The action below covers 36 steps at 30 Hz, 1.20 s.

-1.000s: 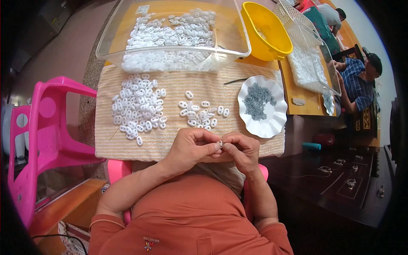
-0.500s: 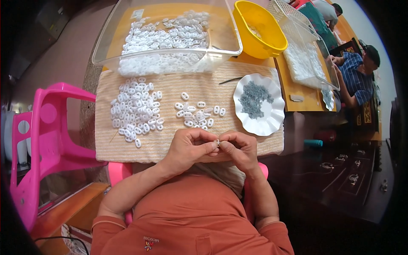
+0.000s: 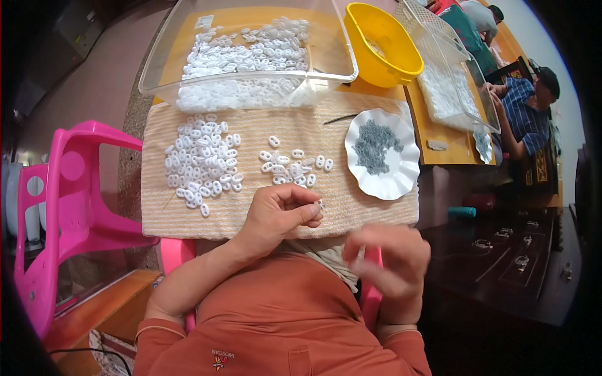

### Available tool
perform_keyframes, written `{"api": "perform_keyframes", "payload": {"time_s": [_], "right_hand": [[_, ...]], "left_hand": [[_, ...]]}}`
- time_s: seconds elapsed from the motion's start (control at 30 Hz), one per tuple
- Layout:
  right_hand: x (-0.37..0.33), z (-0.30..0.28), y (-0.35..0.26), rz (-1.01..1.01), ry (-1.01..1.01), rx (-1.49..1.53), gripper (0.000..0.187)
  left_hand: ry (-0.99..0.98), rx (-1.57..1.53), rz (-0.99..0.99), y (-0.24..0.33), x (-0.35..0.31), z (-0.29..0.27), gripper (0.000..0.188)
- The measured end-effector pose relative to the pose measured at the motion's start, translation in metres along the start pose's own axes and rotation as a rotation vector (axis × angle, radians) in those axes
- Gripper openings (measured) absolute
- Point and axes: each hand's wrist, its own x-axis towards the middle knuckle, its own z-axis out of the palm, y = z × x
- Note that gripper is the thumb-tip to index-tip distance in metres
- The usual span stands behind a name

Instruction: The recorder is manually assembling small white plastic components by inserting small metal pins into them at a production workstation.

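Note:
My left hand [image 3: 283, 212] is closed in a pinch over the front of the cloth. Between its thumb and index finger the edge of a small white plastic piece [image 3: 322, 203] shows; most of it is hidden. To the right, my right hand [image 3: 392, 258] hangs apart from it by the table edge, its fingers smeared by motion. Just beyond the left hand lies a small group of white oval two-hole pieces [image 3: 297, 169]. A larger pile of the same pieces [image 3: 204, 153] spreads to the left. On the right, a white scalloped plate [image 3: 401, 183] bears a heap of small grey-blue translucent parts [image 3: 374, 147].
A clear plastic bin [image 3: 248, 84] with many white pieces stands at the back, beside a yellow tub [image 3: 401, 69]. Further right is another clear bin [image 3: 470, 94], with a person in a striped shirt [image 3: 527, 109] near it. A pink plastic chair [image 3: 59, 207] stands left.
My right hand has let go of the small white piece and swung right and toward me. The left hand stays in place, still pinching it.

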Motion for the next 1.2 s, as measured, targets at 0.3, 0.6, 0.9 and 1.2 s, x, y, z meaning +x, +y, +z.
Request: {"api": "perform_keyframes", "payload": {"time_s": [0.3,0.6,0.9,1.2], "right_hand": [[0.032,0.011,-0.07,-0.468,-0.59,0.403,0.023],[0.033,0.021,-0.06,-0.164,-0.488,0.25,0.011],[0.032,0.024,0.084,-0.035,0.019,-0.585,0.019],[0.045,0.036,0.098,0.076,-0.049,-0.882,0.021]], "left_hand": [[0.109,-0.002,-0.045,0.006,-0.01,-0.006,0.016],[0.156,-0.081,0.068,-0.003,-0.017,-0.032,0.015],[0.134,-0.144,0.126,-0.006,-0.02,-0.037,0.016],[0.137,-0.139,0.12,-0.002,-0.021,-0.037,0.015]]}}
